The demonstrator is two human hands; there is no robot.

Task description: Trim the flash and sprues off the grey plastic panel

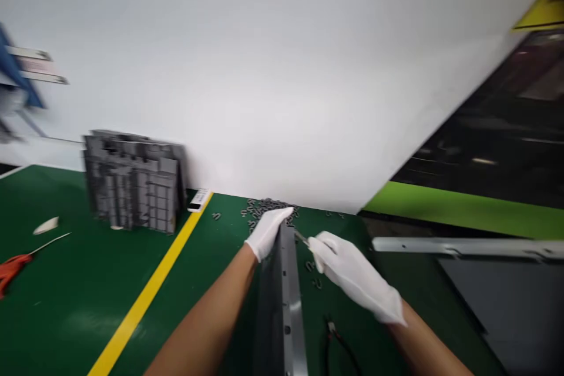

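Observation:
A long grey metal bar (pixel 291 299) with small holes along its face stretches away from me over the green surface. My left hand (pixel 268 232), in a white glove, is closed around the bar's far end. Also gloved in white, my right hand (pixel 337 258) pinches a thin metal tool (pixel 301 238), whose tip meets the bar near that same end. Behind my left hand lies a pile of small dark metal clips (pixel 264 206). Two loose clips (pixel 316 283) rest to the right of the bar. The fingertips of my left hand are partly hidden.
Pliers (pixel 331 329) lie right of the bar, near my right forearm. Grey moulded panels (pixel 132 182) stand at the left, by a small white device (pixel 200 200). An orange-handled tool (pixel 15 268) lies far left. Another metal rail (pixel 418 245) and a grey panel (pixel 506 299) are at the right.

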